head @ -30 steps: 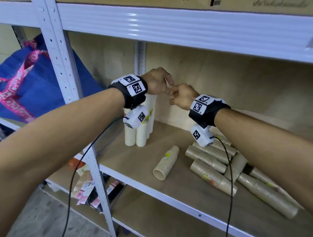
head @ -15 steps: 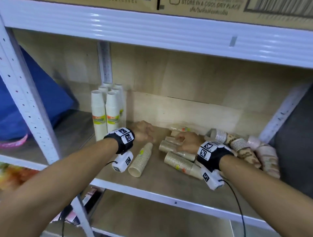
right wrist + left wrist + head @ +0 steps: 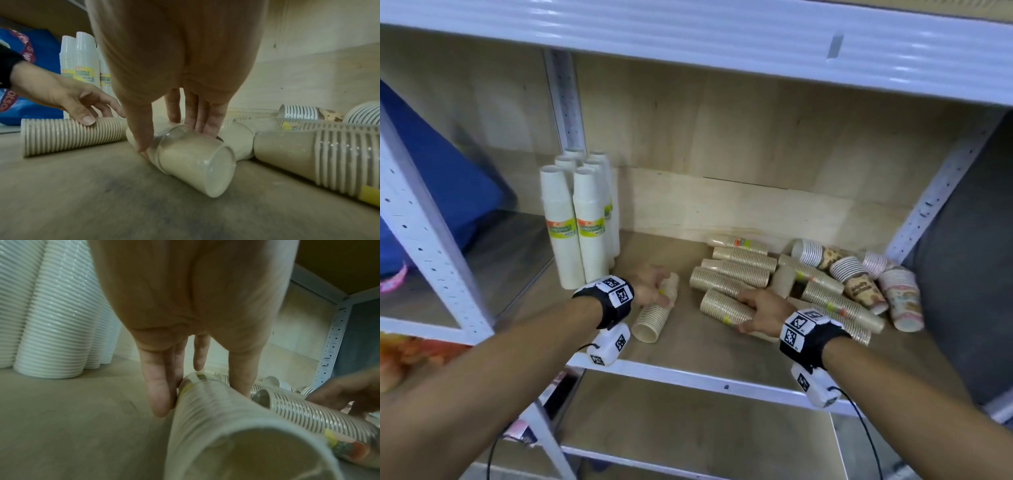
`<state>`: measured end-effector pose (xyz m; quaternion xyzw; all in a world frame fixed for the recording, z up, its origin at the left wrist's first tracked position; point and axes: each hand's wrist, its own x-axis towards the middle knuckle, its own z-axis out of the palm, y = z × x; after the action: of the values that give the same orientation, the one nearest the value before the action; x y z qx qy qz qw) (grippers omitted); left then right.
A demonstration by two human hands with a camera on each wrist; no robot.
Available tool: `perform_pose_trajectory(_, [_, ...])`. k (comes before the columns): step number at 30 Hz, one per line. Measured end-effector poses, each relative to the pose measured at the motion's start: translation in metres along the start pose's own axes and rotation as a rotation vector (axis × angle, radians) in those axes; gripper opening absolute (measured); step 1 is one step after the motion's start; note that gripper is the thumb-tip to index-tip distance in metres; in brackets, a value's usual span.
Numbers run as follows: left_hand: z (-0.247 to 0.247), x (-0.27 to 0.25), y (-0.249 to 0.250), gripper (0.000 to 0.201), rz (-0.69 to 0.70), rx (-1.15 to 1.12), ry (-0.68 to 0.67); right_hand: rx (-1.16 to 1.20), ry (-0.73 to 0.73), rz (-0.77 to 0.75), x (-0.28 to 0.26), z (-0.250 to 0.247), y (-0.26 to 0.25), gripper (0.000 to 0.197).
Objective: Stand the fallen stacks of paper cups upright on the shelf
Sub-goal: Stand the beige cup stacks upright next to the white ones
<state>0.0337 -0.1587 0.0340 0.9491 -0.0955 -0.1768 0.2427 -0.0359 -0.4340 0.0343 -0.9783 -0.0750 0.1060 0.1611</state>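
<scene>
**Both hands down on fallen cup stacks**

Left hand (image 3: pixel 650 286) reached over a lone beige cup stack (image 3: pixel 655 310) that lay on its side on the wooden shelf (image 3: pixel 688 346), open mouth toward the front edge. Its thumb and fingers (image 3: pixel 158 386) straddled the narrow far end of that stack, touching both flanks, the fingers fairly straight rather than wrapped tight. Right hand (image 3: pixel 763 308) came down on another fallen beige stack (image 3: pixel 726 308) at the near edge of the pile; the right wrist view showed thumb and fingers curled onto either side of the stack's closed bottom end (image 3: pixel 191 157), which sat in a clear plastic sleeve.

Behind and to the right of that stack lay the rest of the fallen beige stacks (image 3: pixel 743 270), heaped across one another, some touching. Farther right, shorter patterned cup stacks (image 3: pixel 859 284) lay tipped over near the right upright post (image 3: pixel 928 202).

At the shelf's left rear corner, the upright white cup stacks (image 3: pixel 575 219) stood bunched together, touching, each bearing a green-and-yellow label. A blue bag (image 3: pixel 431 192) showed beyond the left frame.
</scene>
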Motion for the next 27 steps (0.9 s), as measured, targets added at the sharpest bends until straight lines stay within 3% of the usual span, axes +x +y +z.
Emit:
perform_pose_trajectory(5, [0.001, 0.0, -0.001, 0.087, 0.003, 0.067, 0.01, -0.132, -0.044, 0.016, 0.001, 0.008, -0.004, 0.084])
perform_pose_trajectory(9, [0.002, 0.001, -0.002, 0.089, 0.001, 0.093, 0.007, -0.197, -0.064, 0.02, 0.004, 0.008, -0.009, 0.089])
perform_pose_trajectory(19, [-0.017, 0.005, -0.001, 0.092, 0.025, 0.015, 0.055, -0.136, -0.085, -0.03, 0.025, -0.033, -0.036, 0.072])
perform_pose_trajectory(24, [-0.038, 0.006, 0.001, 0.073, 0.048, -0.067, 0.128, -0.077, -0.043, -0.078, 0.041, -0.063, -0.06, 0.062])
perform_pose_trajectory(27, [-0.04, 0.008, 0.002, 0.077, 0.077, -0.131, 0.164, -0.044, -0.014, -0.108, 0.051, -0.077, -0.075, 0.056])
